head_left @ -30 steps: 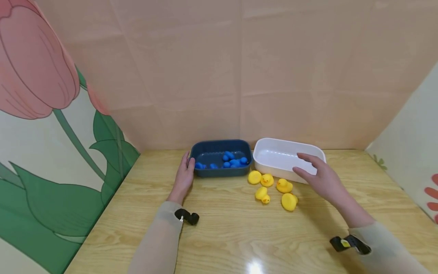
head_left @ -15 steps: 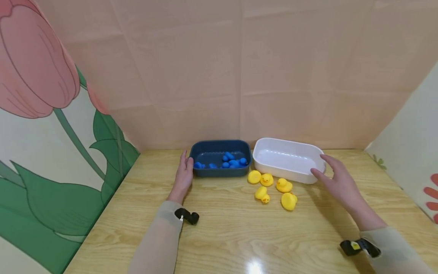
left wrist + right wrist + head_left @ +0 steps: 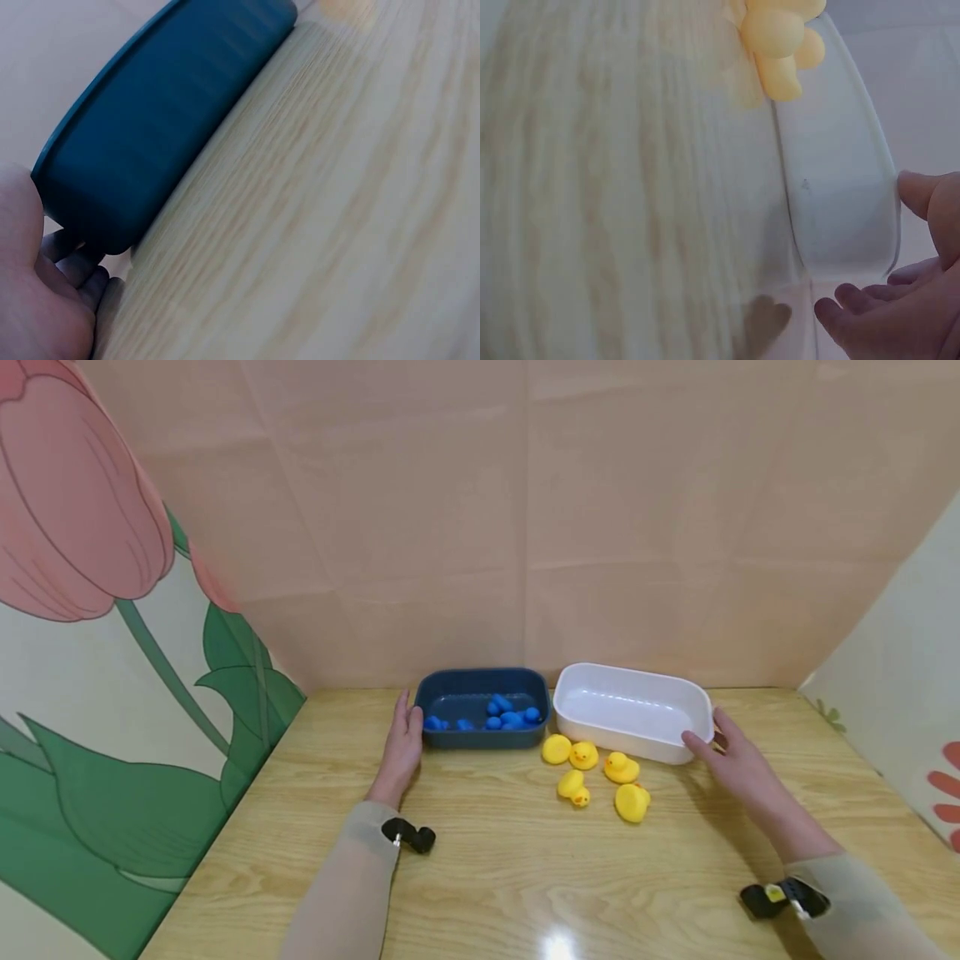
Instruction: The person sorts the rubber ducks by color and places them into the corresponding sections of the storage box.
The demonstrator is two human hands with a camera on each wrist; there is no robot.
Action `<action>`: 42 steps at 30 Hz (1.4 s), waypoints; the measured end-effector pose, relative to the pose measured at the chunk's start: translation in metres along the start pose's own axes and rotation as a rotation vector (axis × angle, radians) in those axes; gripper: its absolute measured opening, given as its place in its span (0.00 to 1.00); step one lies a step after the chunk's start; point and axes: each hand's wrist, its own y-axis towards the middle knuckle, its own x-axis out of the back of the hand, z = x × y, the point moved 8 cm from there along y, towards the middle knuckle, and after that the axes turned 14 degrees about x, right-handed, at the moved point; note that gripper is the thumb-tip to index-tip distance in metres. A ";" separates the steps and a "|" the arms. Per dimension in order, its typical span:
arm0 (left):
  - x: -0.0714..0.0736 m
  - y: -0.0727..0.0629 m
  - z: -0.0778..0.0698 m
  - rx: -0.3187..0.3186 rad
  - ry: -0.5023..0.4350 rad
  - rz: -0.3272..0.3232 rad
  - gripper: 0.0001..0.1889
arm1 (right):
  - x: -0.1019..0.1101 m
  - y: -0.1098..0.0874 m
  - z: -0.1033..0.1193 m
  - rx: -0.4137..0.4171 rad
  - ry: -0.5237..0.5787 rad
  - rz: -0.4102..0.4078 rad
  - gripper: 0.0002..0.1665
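Observation:
A dark blue tub (image 3: 483,740) with several small bright blue objects (image 3: 513,719) inside stands at the back of the table. At its left end is my left hand (image 3: 401,748), thumb by the rim and fingers along the end wall; the left wrist view shows the fingers low beside the tub's corner (image 3: 112,202). My right hand (image 3: 738,770) is at the right end of a white tub (image 3: 611,739). In the right wrist view the thumb (image 3: 915,191) meets the rim, while the fingers extend past the lower corner. Several yellow toy ducks (image 3: 622,767) lie before the white tub.
The two tubs stand side by side, close to the pink-beige backdrop (image 3: 420,527). Panels with painted flowers (image 3: 82,493) flank the wooden table (image 3: 480,860). A small black device (image 3: 408,835) is strapped to each wrist.
My right hand has moved right from over the white tub to its right end, and its thumb has come to the rim. My left hand stays almost still at the dark tub.

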 end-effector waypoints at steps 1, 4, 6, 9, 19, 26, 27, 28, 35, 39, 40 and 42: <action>0.000 0.000 0.001 0.002 0.001 0.001 0.34 | -0.001 0.000 0.000 -0.001 0.009 0.002 0.57; -0.001 0.000 0.001 0.005 0.004 0.004 0.35 | -0.001 0.001 0.002 0.012 0.019 -0.006 0.54; -0.001 0.000 0.000 0.001 0.015 0.000 0.36 | -0.001 0.002 0.003 0.019 0.023 -0.017 0.53; 0.000 0.001 0.000 -0.007 0.029 -0.010 0.36 | 0.001 0.003 0.004 0.035 0.021 -0.030 0.51; 0.000 0.002 -0.001 -0.006 0.029 -0.017 0.34 | 0.003 0.009 0.001 0.022 0.042 -0.023 0.47; 0.004 0.006 -0.003 -0.029 0.037 -0.069 0.30 | 0.000 0.017 -0.003 0.026 0.073 -0.006 0.45; 0.006 0.006 -0.003 -0.036 0.039 -0.080 0.30 | 0.000 0.019 -0.004 0.031 0.081 -0.006 0.45; 0.007 0.009 -0.003 -0.045 0.038 -0.090 0.29 | -0.001 0.020 -0.004 0.034 0.088 -0.004 0.45; 0.017 0.032 0.013 -0.086 0.039 -0.145 0.30 | -0.008 0.030 -0.010 0.035 0.115 0.016 0.45; 0.019 0.029 0.004 -0.062 0.044 -0.150 0.29 | -0.011 0.035 -0.009 0.030 0.118 0.015 0.45; 0.019 0.024 -0.002 -0.045 0.035 -0.145 0.28 | -0.012 0.037 -0.008 0.032 0.120 0.011 0.45; 0.020 0.023 -0.005 -0.036 0.045 -0.149 0.27 | -0.012 0.039 -0.006 0.034 0.125 0.007 0.44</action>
